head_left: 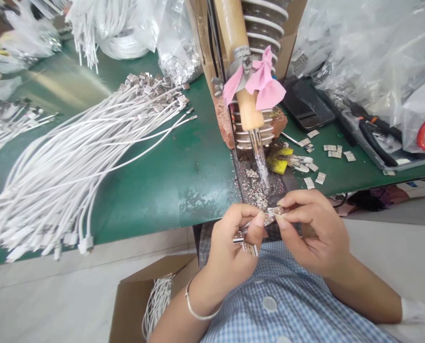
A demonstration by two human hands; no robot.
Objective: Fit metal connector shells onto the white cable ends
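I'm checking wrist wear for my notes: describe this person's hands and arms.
The left hand is ungloved, with a thin, pale, round bangle at the wrist. The right hand is ungloved too, its wrist bare; a white cuff shows farther up that forearm. No ring can be seen on either hand.

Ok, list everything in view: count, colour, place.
Table: one, green, across frame
Cables: many, white, left
Plastic bags: several, clear, along back
Soldering iron: one, wood-coloured handle, centre
Coil: one, whitish, behind iron
Bow: one, pink, at iron
Sponge: one, yellow, beside iron
Phone: one, black, right
Metal shells: several, silver, right
Cardboard box: one, brown, below table
Looped handle: one, red, right edge
Shirt: one, blue-white check, bottom
Left hand: one, centre, holding connectors
Right hand: one, centre, pinching connector
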